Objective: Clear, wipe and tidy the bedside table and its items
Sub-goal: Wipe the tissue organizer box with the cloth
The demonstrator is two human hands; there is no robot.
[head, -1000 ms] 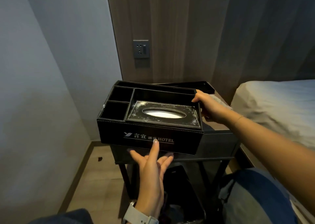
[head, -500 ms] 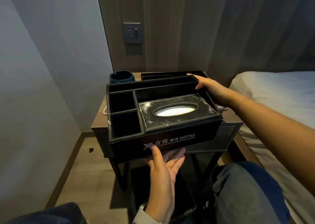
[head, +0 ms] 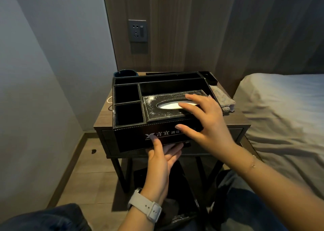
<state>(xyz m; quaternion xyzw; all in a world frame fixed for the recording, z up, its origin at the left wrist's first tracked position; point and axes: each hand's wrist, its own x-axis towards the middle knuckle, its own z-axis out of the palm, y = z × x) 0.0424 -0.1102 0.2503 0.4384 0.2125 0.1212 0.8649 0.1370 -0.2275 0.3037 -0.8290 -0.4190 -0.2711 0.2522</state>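
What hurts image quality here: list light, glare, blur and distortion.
Head view: dim room, light from the bed side; the organiser box compartments are near-black, detail lost; mild glare on the tissue in the slot; the right hand slightly soft; wide-angle bending of the wall edges; shadow under the bedside table.

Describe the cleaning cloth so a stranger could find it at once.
Start at the bedside table beside the bed. On its right edge, behind the black organiser, lies the cloth: the only soft, crumpled, grey thing there.
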